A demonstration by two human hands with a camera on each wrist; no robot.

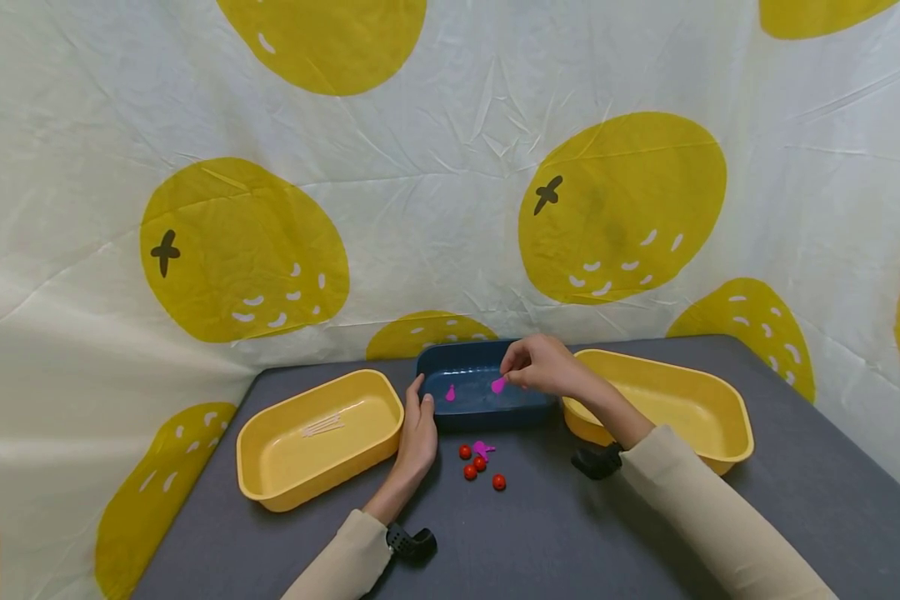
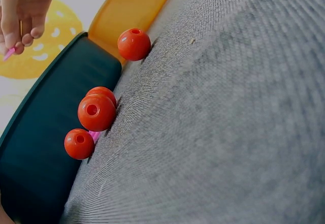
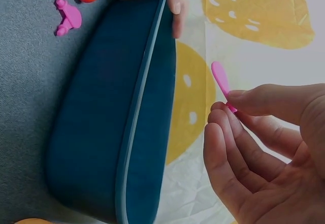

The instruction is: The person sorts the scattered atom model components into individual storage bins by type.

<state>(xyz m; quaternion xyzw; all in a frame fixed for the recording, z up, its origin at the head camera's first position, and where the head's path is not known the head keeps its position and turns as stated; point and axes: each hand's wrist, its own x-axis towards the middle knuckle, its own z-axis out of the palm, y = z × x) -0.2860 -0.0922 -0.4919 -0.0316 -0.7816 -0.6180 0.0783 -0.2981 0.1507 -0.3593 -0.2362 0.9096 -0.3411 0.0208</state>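
Over the dark blue bin [image 1: 487,421], my right hand [image 1: 542,365] pinches a small pink plastic piece [image 3: 220,79] with one rounded, paddle-like end between thumb and fingertips. Another pink piece [image 1: 451,392] lies inside that bin. My left hand [image 1: 417,440] holds the bin's left end, with its thumb near the rim [image 3: 175,5]; part of the grip is hidden. On the table before the bin sit several red beads [image 2: 96,112] with holes. Beside them is more pink plastic [image 3: 69,17] with knobbed ends; whether it is one piece or more, I cannot tell.
To the left stands a yellow bin [image 1: 270,492] with several thin pale sticks [image 1: 322,426] in it. A second yellow bin [image 1: 667,362] stands at the right, partly behind my right forearm. A fruit-print cloth [image 1: 435,242] hangs behind the grey table [image 1: 540,550].
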